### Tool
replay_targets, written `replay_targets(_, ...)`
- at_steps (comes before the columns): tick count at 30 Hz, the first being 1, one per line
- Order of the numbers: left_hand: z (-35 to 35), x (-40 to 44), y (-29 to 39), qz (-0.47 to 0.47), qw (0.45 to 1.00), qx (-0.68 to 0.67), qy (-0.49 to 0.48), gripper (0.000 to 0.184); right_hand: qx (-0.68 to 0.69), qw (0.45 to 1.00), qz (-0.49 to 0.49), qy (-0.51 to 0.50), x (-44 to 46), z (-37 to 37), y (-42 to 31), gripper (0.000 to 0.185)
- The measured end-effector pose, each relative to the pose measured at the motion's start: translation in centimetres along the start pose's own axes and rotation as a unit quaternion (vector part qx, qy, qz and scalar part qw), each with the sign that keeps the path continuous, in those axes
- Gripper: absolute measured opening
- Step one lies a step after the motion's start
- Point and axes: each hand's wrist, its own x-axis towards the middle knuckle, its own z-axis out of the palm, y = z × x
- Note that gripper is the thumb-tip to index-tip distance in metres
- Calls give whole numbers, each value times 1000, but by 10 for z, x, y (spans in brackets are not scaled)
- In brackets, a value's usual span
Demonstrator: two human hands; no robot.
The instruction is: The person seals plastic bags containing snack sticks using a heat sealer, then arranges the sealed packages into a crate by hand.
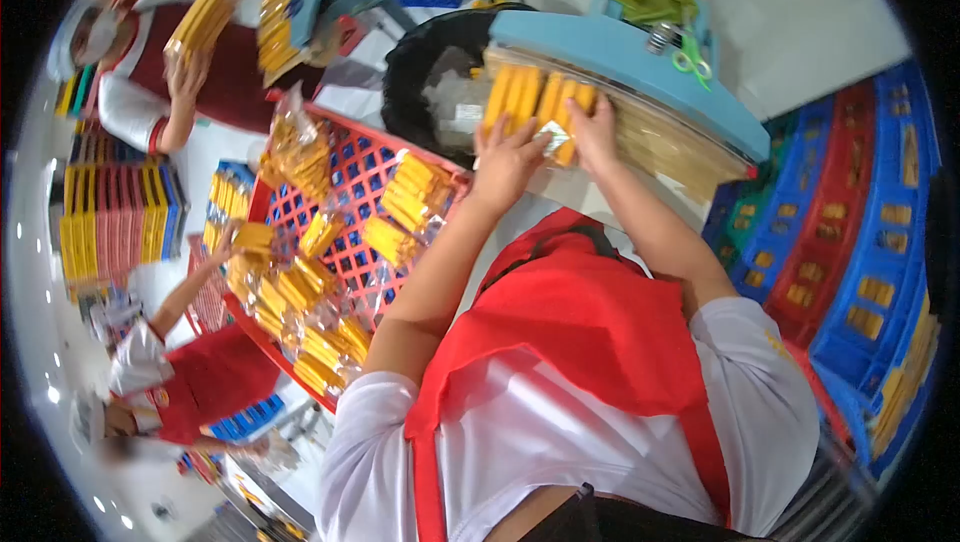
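Note:
Two side-by-side clear packs of yellow sticks lie at the front of the blue sealing machine. My left hand rests on the near end of the packs, its fingers spread, beside a small white label. At the right end, my right hand grips the edge of the right pack, thumb and fingers around it. The undersides of the packs are hidden.
A red crate with bagged yellow sticks stands at the left, beside a black-lined bin. Green scissors hang on the machine. Stacked coloured crates are at the right. Two co-workers are at the left.

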Motion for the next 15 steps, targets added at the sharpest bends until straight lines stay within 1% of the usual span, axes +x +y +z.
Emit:
replay_targets(1,-1,1,2,-3,1000,14,1,39,-33,999,35,0,5,-3,5,30)
replay_targets(2,-1,2,5,4,1000,19,8,39,6,999,27,-18,5,-7,4,30)
replay_targets(3,30,14,32,12,995,-65,69,39,-54,998,-6,-37,13,-47,-28,29)
replay_targets(5,14,1,10,11,996,-48,70,39,-60,995,-30,-75,-3,-16,-30,30)
replay_targets(6,8,-12,-2,12,995,-39,92,39,-44,995,-24,-85,-11,-7,-15,31)
replay_targets(8,6,-26,-5,-14,993,-48,112,40,-53,993,-29,-105,-11,-6,-10,32)
replay_targets(9,3,-32,-7,-14,990,-57,126,41,-56,994,-13,-90,-14,-2,-15,32)
replay_targets(10,-13,-44,-10,-18,986,-69,151,34,-60,996,4,-70,-16,0,-18,33)
replay_targets(11,-15,-60,-20,-26,985,-74,152,34,-67,995,8,-76,-17,-1,-18,33)
replay_targets(13,-12,-96,-48,-90,967,-119,206,22,-54,995,17,-79,-18,-2,-18,35)
replay_targets(15,4,-150,-83,-159,953,-108,235,15,-68,995,28,-60,-28,0,-30,38)
